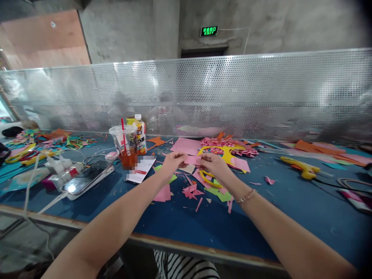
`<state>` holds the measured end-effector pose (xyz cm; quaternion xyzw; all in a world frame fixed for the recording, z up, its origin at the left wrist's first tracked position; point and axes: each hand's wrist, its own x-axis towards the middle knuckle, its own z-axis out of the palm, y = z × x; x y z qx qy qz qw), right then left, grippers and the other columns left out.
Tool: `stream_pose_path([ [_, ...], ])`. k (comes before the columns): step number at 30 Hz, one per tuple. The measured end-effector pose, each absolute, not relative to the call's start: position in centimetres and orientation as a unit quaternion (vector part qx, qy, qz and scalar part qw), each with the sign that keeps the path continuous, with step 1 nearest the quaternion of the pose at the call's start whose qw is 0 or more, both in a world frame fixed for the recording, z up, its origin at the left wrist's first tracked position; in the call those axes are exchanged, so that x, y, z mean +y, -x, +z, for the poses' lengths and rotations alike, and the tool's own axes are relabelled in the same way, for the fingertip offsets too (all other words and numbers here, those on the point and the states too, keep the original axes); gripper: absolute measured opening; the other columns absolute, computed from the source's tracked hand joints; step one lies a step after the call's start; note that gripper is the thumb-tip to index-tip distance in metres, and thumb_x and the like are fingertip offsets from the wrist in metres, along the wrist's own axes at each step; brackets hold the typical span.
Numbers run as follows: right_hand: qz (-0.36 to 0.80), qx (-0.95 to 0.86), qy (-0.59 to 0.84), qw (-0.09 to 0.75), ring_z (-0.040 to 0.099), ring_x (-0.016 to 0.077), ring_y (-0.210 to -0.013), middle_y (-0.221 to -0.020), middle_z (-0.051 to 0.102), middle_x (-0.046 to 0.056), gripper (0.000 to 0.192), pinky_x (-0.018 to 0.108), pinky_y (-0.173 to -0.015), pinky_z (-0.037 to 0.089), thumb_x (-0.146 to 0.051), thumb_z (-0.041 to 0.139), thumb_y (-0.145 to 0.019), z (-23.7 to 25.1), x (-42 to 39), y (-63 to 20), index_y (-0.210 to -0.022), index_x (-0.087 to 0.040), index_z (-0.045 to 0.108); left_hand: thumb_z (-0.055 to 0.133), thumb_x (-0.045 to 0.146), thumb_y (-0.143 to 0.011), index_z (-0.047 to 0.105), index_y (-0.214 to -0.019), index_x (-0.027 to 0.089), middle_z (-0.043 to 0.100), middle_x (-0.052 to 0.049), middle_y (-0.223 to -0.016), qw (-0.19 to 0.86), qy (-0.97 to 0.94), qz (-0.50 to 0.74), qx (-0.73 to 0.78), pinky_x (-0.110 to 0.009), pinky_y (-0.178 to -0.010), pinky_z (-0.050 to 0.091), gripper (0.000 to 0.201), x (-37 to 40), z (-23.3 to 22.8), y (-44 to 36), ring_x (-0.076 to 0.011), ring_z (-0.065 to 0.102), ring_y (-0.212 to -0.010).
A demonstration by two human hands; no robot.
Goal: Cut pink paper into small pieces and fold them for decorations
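Note:
Both my hands are raised a little above the blue table (290, 201) and pinch a small pink piece of paper (192, 159) between them. My left hand (171, 162) grips its left end and my right hand (214, 162) grips its right end. A thin bracelet sits on my right wrist. Under my hands lie pink and green paper scraps (190, 191) and yellow-handled scissors (209, 179), partly hidden by my right hand. Behind them are a pink sheet (186, 146) and a yellow cut-out shape (225, 153).
A plastic cup with a red straw (125, 144), a bottle (141, 133), a phone on a white box (87, 177) and cables lie to the left. A yellow glue gun (302, 167) and orange paper (319, 149) lie right. A perforated metal screen (232, 93) backs the table.

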<state>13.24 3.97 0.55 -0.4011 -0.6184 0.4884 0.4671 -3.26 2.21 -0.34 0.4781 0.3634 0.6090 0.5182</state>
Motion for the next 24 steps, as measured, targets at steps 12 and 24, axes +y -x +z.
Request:
stream_pose_path([
  [12, 0.469, -0.627, 0.415, 0.464, 0.063, 0.0098, -0.054, -0.06, 0.063, 0.0, 0.008, 0.017, -0.052, 0.051, -0.01, 0.063, -0.07, 0.62, 4.39, -13.11, -0.074, -0.015, 0.057, 0.077, 0.032, -0.053, 0.063, -0.073, 0.011, 0.062, -0.001, -0.062, 0.489, -0.485, 0.612, 0.388, -0.025, -0.057, 0.052, 0.032, 2.65, -0.66, 3.44, -0.0103, 0.06, -0.053],
  [24, 0.469, -0.627, 0.404, 0.473, 0.063, 0.0109, -0.055, -0.06, 0.061, 0.0, 0.006, 0.018, -0.051, 0.051, -0.013, 0.063, -0.071, 0.74, 4.04, -13.16, -0.072, -0.015, 0.058, 0.075, 0.026, -0.057, 0.06, -0.072, 0.01, 0.06, 0.0, -0.059, 0.486, -0.478, 0.606, 0.41, -0.024, -0.051, 0.052, 0.026, 2.23, -0.06, 3.29, -0.0121, 0.062, -0.05],
])
